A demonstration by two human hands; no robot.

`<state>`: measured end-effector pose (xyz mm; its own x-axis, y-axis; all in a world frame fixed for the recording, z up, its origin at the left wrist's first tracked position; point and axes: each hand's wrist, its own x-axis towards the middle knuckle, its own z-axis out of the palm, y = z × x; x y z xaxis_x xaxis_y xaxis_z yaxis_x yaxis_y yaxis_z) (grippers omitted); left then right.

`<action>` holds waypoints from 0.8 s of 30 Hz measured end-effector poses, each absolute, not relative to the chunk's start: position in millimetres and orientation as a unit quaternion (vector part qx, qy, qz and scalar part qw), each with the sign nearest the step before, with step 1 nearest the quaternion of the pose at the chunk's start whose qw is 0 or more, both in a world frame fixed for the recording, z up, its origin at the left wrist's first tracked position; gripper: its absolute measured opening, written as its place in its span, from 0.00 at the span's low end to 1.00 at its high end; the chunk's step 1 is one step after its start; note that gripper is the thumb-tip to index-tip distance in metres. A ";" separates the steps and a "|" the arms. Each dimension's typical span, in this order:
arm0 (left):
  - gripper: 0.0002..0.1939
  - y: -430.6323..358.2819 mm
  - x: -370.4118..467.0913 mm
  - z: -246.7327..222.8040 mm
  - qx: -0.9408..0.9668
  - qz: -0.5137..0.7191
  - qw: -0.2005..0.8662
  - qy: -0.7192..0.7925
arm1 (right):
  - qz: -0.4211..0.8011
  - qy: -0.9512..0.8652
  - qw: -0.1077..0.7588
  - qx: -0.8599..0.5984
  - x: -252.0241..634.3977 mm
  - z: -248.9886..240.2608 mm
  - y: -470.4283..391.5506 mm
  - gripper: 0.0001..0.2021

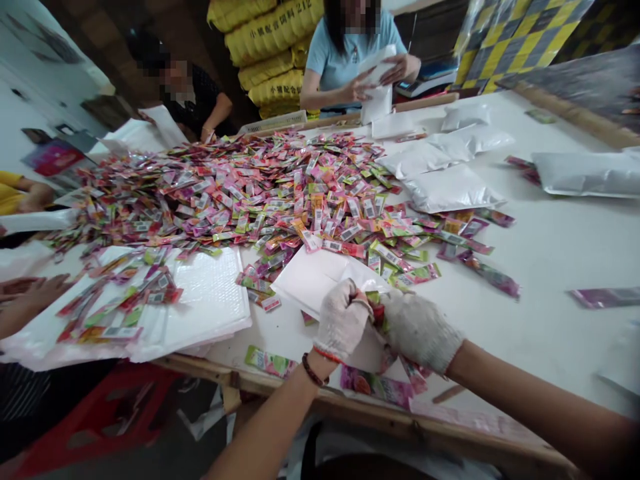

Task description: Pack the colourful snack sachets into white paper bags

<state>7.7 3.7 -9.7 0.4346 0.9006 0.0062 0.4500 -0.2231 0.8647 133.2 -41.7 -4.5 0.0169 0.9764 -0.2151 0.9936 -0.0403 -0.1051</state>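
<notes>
My left hand (344, 320), in a white knit glove, is closed on the edge of a white padded mailer (315, 277) at its open end. My right hand (423, 331), also gloved, is closed against the mailer's mouth on a few colourful sachets (379, 312); the fingers partly hide them. More sachets (377, 387) lie on the table under my wrists. Just beyond the mailer spreads a large heap of pink, green and purple sachets (260, 187).
Filled white mailers (453, 189) lie at the right. Flat mailers (210, 293) with loose sachets are stacked at the left, beside another person's hands (35, 300). Across the white table (540, 253), a person in light blue (355, 60) handles a mailer. A red stool (100, 420) stands below.
</notes>
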 end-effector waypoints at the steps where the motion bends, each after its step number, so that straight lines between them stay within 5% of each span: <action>1: 0.11 -2.9 8.5 -11.0 0.734 0.280 0.416 0.458 | -0.117 0.688 0.045 0.715 133.5 -3.6 -40.5 0.12; 7: 0.04 -25.5 13.8 -15.0 0.851 0.270 0.228 0.388 | -0.140 0.626 0.081 0.762 131.5 10.8 -32.2 0.12; 15: 0.07 -2.2 1.3 -22.4 0.867 0.235 0.241 0.366 | -0.251 0.706 -0.072 0.658 161.6 -0.2 -47.0 0.19; 20: 0.05 -6.5 13.5 -16.9 0.898 0.242 0.168 0.326 | -0.228 0.664 -0.042 0.711 151.4 -4.9 -30.3 0.15; 24: 0.05 2.7 12.2 -20.6 0.888 0.227 0.207 0.341 | -0.320 0.669 -0.176 0.647 168.3 -7.3 -35.5 0.22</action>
